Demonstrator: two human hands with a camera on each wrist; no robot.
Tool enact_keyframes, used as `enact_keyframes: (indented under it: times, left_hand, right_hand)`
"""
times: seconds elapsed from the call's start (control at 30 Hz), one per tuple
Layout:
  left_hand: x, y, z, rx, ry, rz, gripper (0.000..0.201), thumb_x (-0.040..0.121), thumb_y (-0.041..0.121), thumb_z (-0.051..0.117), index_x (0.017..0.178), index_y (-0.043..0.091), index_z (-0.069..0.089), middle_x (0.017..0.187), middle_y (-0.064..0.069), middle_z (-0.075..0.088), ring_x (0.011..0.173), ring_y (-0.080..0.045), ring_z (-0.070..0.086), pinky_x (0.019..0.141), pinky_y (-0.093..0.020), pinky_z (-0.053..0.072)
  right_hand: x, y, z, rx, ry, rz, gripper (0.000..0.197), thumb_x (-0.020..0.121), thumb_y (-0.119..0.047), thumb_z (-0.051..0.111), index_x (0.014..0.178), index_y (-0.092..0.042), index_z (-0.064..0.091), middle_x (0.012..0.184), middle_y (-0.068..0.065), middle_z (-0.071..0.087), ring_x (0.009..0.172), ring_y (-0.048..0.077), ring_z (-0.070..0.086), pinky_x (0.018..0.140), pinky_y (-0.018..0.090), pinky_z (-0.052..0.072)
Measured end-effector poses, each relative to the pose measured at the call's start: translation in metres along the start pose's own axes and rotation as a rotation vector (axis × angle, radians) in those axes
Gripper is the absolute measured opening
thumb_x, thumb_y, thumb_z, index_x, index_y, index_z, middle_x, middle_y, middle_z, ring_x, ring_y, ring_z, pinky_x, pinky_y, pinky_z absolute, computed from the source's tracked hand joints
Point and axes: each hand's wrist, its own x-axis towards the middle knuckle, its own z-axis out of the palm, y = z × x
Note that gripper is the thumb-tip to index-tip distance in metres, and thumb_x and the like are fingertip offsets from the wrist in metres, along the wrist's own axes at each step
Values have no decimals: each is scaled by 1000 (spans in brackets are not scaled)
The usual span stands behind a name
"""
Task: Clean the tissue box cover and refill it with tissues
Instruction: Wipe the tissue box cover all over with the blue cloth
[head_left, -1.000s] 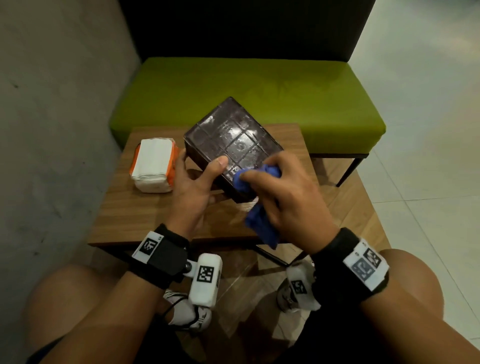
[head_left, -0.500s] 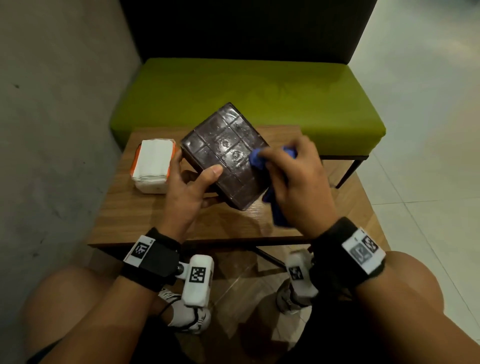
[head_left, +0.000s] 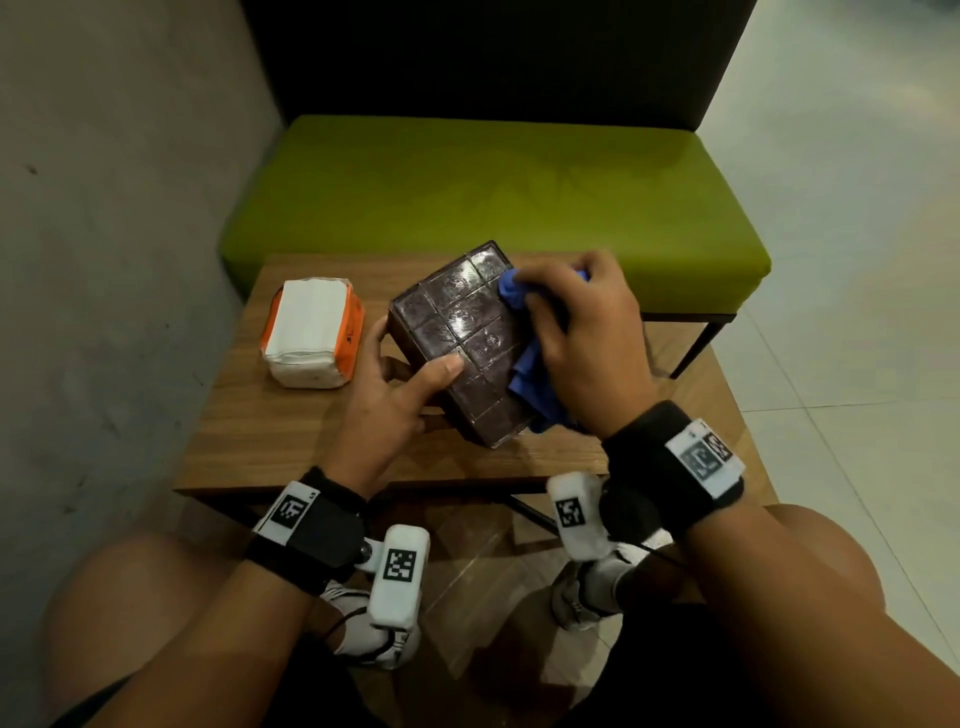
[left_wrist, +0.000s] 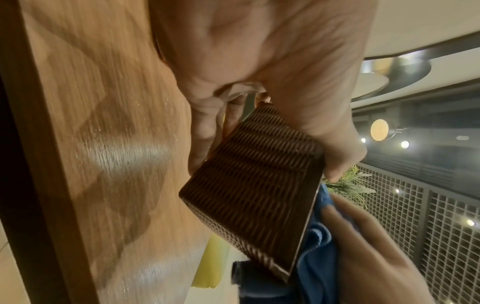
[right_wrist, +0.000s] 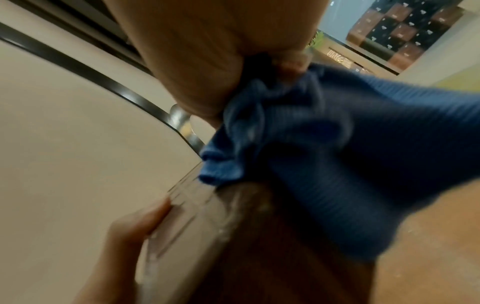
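Observation:
The dark brown tissue box cover (head_left: 457, 332) is tilted above the wooden table (head_left: 260, 426), its glossy panelled face turned up. My left hand (head_left: 395, 384) grips its near-left side, thumb on the top face; the left wrist view shows the woven side of the cover (left_wrist: 254, 185) in that grip. My right hand (head_left: 576, 332) holds a bunched blue cloth (head_left: 524, 364) against the far right part of the cover; the cloth (right_wrist: 311, 156) fills the right wrist view. A pack of white tissues (head_left: 311, 332) in an orange wrapper lies on the table to the left.
A green padded bench (head_left: 493, 197) with a dark backrest stands just behind the table. A grey wall (head_left: 104, 234) runs along the left. Pale tiled floor (head_left: 857, 312) lies to the right. My knees and white shoes are below the table's near edge.
My right hand has wiped the blue cloth from the near corner of the cover up to its far right end. The cover has turned and tilted a little in my left hand.

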Motion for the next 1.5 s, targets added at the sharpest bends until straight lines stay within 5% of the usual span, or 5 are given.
enact_keyframes:
  times: [0.33, 0.63, 0.9, 1.13, 1.5]
  left_hand:
    - [0, -5, -2, 29, -24, -44, 74, 94, 20, 81, 156, 38, 44, 125, -4, 71, 90, -11, 79, 57, -23, 59]
    - [1, -8, 3, -78, -35, -39, 71, 88, 19, 83, 148, 37, 49, 125, -12, 73, 90, -16, 81, 65, -28, 63]
    - [1, -7, 6, -213, 56, -44, 79, 74, 40, 89, 146, 34, 57, 139, -12, 72, 119, -38, 75, 85, -70, 63]
    - [0, 1, 9, -234, 133, 7, 83, 77, 34, 89, 150, 25, 52, 126, -7, 77, 107, -35, 78, 71, -46, 64]
    - [-1, 2, 16, -173, 111, 33, 63, 94, 20, 82, 150, 22, 52, 118, -8, 78, 103, -36, 79, 71, -42, 63]
  right_hand:
    - [2, -18, 4, -14, -161, -86, 19, 99, -15, 65, 115, -18, 76, 105, 7, 53, 94, 14, 51, 77, 24, 42]
    - [-26, -44, 14, -4, -293, -180, 21, 102, -17, 62, 121, -15, 73, 104, 11, 52, 95, 26, 54, 76, 41, 49]
    - [-34, -2, -18, -64, -131, -32, 23, 102, -15, 66, 122, -21, 75, 105, 1, 49, 85, 15, 51, 73, 22, 43]
    - [-74, -31, -8, -108, -372, -255, 25, 100, -19, 62, 124, -22, 70, 108, 7, 48, 94, 20, 47, 65, 38, 49]
    - [-58, -49, -3, -56, -220, -73, 19, 107, -24, 56, 119, -18, 71, 104, 4, 45, 90, 20, 47, 65, 39, 50]
